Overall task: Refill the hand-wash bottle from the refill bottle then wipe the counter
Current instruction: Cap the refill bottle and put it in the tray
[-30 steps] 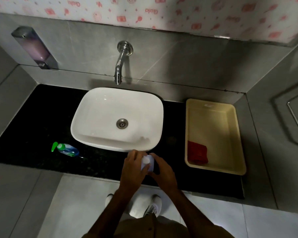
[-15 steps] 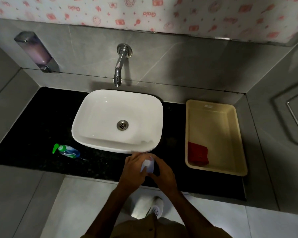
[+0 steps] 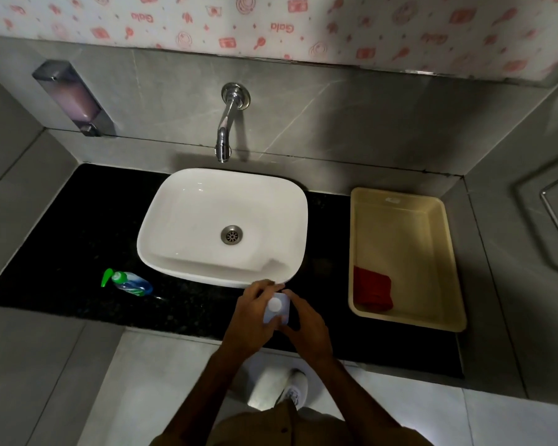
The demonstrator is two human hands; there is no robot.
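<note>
head view looks straight down at a black counter (image 3: 62, 252) with a white sink (image 3: 187, 220) set on it and a metal tap (image 3: 225, 130) on the grey wall above. both hands meet just in front of the sink's near edge, over the counter's front part. between them is a small pale bottle (image 3: 277, 309) with a round white cap facing up. left hand (image 3: 255, 317) wraps the bottle from the left, fingers curled around its far side, grasping it. right hand (image 3: 306, 323) closes on it from the right, thumb and fingers pressed against its near right corner, so both hands are gripping the same bottle. whether the bottle's base touches the counter cannot be told, since the hands cover it.

well to the left, a hand-wash bottle (image 3: 131, 282) with a green pump lies on its side on the counter, near the sink's front left corner but apart from it, pump pointing left. right of the sink sits a cream tray (image 3: 400, 201), with a folded red cloth (image 3: 372, 289) in its near left corner. a soap dispenser (image 3: 74, 98) is fixed to the wall at upper left. below the counter edge a white shoe (image 3: 290, 389) shows on the floor.
</note>
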